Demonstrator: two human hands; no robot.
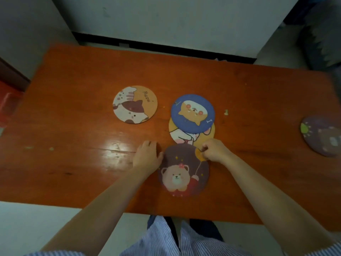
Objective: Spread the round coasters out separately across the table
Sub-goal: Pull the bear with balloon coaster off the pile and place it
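Observation:
Several round coasters lie on the orange wooden table [73, 126]. A cat coaster reading "Meow" [134, 104] lies alone at centre left. A blue coaster [192, 114] overlaps a yellow one [186, 137] beneath it. Nearest me is a dark purple bear coaster [183, 172]. My right hand [215, 150] pinches its upper right edge, fingers closed on it. My left hand [147, 156] rests at its left edge, thumb touching the rim. A purple coaster [322, 138] lies apart at the far right.
A small pale scrap [226, 112] lies right of the blue coaster. The table's near edge [129, 209] runs just above my lap. A wall and dark baseboard stand behind the far edge. Something red [9, 106] sits off the table at the left.

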